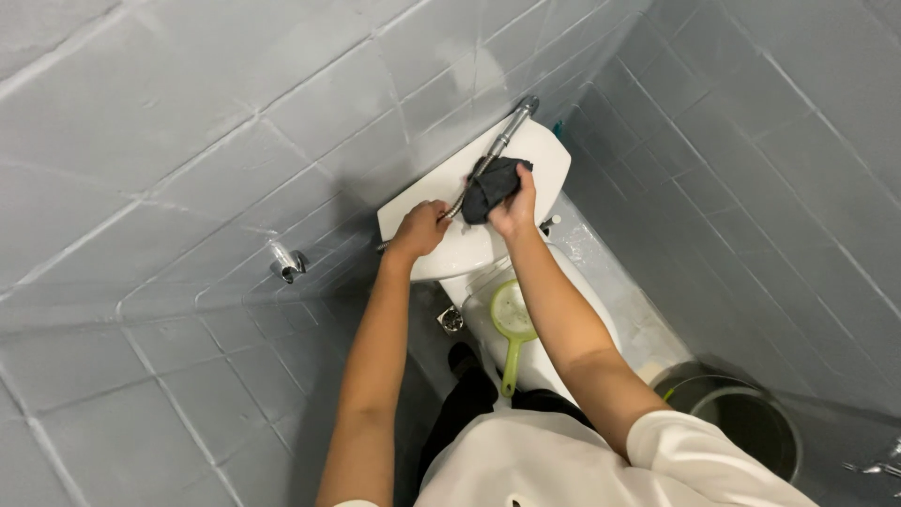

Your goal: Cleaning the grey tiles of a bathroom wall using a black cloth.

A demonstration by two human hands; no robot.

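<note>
A: Looking down into a grey-tiled toilet stall. Holding a metal spray hose (pixel 497 150) over the white cistern lid (pixel 540 155), far centre. Left hand (pixel 419 230) closing its grip around the hose's near end; right hand (pixel 514 208) clamping a dark cloth (pixel 490 188) around the hose just beyond it.

B: Judging progress?

A: Probably wiping midway along the hose. Hard to tell which stretch is already clean; far tip near the wall apparently untouched by the cloth.

B: Counting things?

A: One hose, one cloth, one toilet. One green-handled round brush or scoop (pixel 512 319) lying on the toilet lid, near centre. One dark round bin (pixel 746 422) standing on the floor, near right. One chrome wall fitting (pixel 286 263) sticking out at left. Two hands, both gripping.
</note>
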